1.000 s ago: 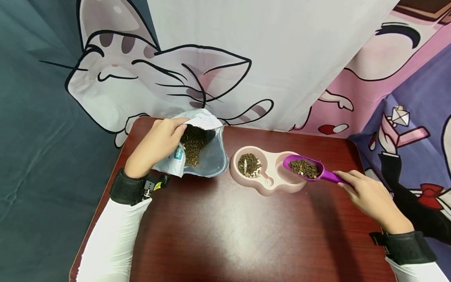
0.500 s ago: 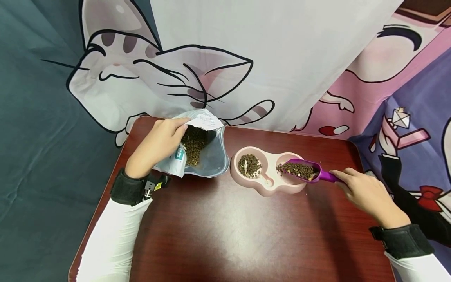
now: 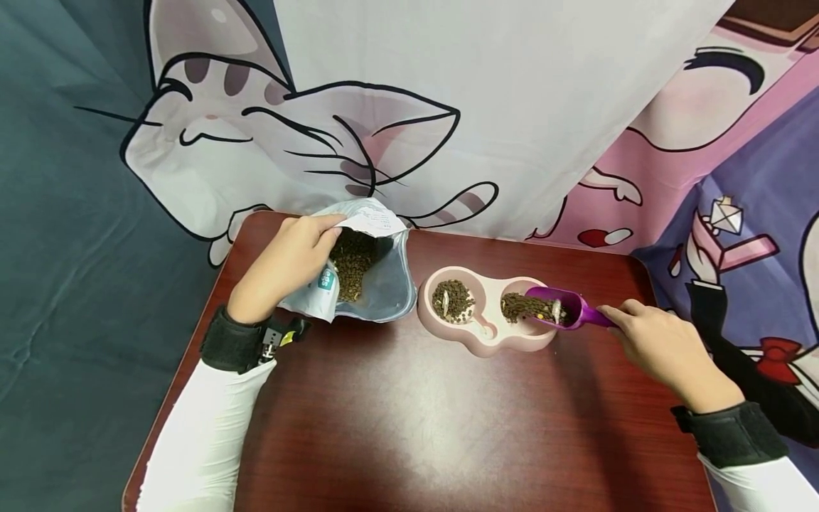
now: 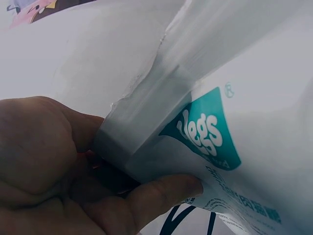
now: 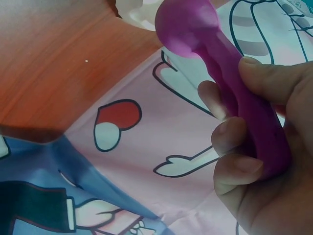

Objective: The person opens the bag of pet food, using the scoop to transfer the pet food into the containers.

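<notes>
My right hand (image 3: 665, 348) grips the handle of a purple scoop (image 3: 579, 313), its fingers wrapped around it in the right wrist view. The scoop tips over the right bowl of a pink double pet bowl (image 3: 493, 302), and brown kibble (image 3: 527, 306) slides off its lip into that bowl. A smaller heap of kibble (image 3: 452, 299) lies in the left bowl. At the left, my left hand (image 3: 288, 259) pinches the rim of a white pet food bag (image 4: 264, 112) between thumb and fingers. The bag's mouth gapes, showing kibble (image 3: 350, 267) inside.
Everything stands on a dark red-brown table (image 3: 435, 419). Behind it hangs a cloth backdrop (image 3: 512, 107) printed with a cartoon cat, reaching down to the table's back edge. A few crumbs lie just right of the double bowl.
The scoop has tilted further and kibble has run from it into the right bowl, which held none visible a second ago. My left hand and the bag have stayed put.
</notes>
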Demonstrator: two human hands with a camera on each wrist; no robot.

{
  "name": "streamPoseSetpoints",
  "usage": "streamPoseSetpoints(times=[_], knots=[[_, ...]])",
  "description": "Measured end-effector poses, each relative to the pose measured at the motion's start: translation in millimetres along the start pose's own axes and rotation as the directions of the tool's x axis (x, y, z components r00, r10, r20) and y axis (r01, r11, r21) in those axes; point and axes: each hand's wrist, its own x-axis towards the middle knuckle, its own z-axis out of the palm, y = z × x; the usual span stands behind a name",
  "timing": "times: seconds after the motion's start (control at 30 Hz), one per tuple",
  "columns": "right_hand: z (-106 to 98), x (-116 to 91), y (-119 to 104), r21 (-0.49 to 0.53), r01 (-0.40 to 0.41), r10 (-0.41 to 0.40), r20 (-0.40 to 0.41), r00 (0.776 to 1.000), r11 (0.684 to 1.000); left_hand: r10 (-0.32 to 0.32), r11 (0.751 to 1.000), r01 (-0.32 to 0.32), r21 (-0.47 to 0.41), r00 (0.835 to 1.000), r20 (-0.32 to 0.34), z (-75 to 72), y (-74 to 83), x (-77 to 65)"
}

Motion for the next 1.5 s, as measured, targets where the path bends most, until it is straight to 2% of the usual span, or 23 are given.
streamPoseSetpoints(times=[0.57, 0.77, 0.9, 1.03, 1.2, 1.4, 1.5], knots=[[-12, 4, -8, -0.066, 0.023, -0.030, -0.110, 0.993, 0.998, 0.002, 1.000, -0.002, 0.009, 1.000, -0.006, -1.8, 0.7, 1.6], [-12, 3, -7, -0.050, -0.007, 0.000, -0.135, 0.991, 0.999, -0.004, 1.000, 0.004, 0.005, 1.000, -0.001, -1.1, 0.2, 0.9], [-6, -1, -5, -0.016, -0.060, 0.058, -0.134, 0.989, 0.998, -0.002, 1.000, 0.002, -0.002, 1.000, 0.003, -0.5, 0.3, 0.3], [4, -9, 0, 0.023, -0.163, 0.165, -0.103, 0.981, 0.986, 0.000, 1.000, 0.000, -0.009, 1.000, 0.008, 0.8, 0.9, -0.7], [18, -20, 6, 0.045, -0.292, 0.295, -0.093, 0.951, 0.955, -0.002, 1.000, 0.002, -0.004, 1.000, 0.009, 1.1, 1.6, -2.3], [38, -30, 8, 0.057, -0.350, 0.355, -0.165, 0.920, 0.935, 0.000, 1.000, 0.000, -0.005, 1.000, 0.014, 0.3, 2.9, -2.7], [49, -34, 4, 0.064, -0.388, 0.393, -0.169, 0.904, 0.919, -0.001, 1.000, 0.001, -0.008, 1.000, 0.015, 0.7, 2.7, -2.3]])
